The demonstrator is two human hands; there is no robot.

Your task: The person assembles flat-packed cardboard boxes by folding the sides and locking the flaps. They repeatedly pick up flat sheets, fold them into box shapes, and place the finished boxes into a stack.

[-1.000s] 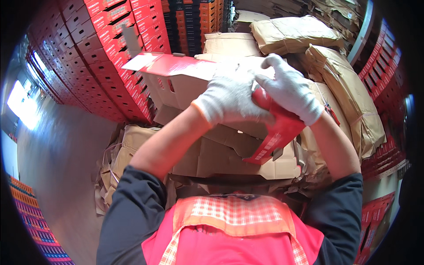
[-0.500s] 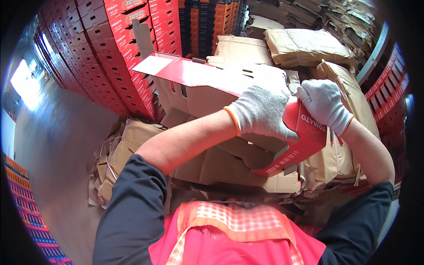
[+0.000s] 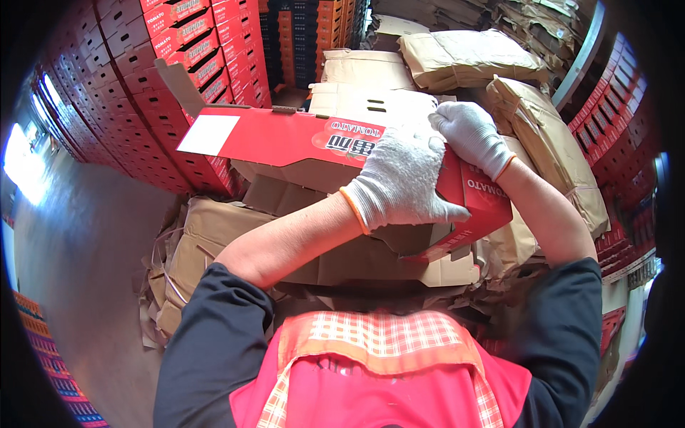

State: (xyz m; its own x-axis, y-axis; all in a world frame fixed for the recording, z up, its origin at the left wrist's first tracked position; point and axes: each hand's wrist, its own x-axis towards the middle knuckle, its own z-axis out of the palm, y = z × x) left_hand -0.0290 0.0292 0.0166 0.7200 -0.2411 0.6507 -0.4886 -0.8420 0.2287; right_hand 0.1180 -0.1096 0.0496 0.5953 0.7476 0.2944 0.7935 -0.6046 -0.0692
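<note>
In front of me is a partly folded red cardboard box (image 3: 271,146), printed outside and brown inside. Its long red side, with a white patch at the left end, faces up toward me. My left hand (image 3: 407,182), in a white knit glove with an orange cuff, grips the box near its right corner; the thumb sticks out over the inside and the fingertips are hidden. At the far end of that corner, my gloved right hand (image 3: 474,135) is closed on the box's upper edge, close to the left fingers. A brown flap sticks up at the box's left end.
Tall stacks of red cartons (image 3: 160,93) rise at the left, with black and orange crates (image 3: 307,43) behind. Paper-wrapped bundles (image 3: 471,60) lie ahead and at right (image 3: 549,143). Another brown bundle (image 3: 214,235) sits left of the box, beside the grey floor (image 3: 107,250).
The box's long side has tipped, so more of its red printed face shows. My right hand has moved left, nearer the left hand. The whole view has shifted slightly.
</note>
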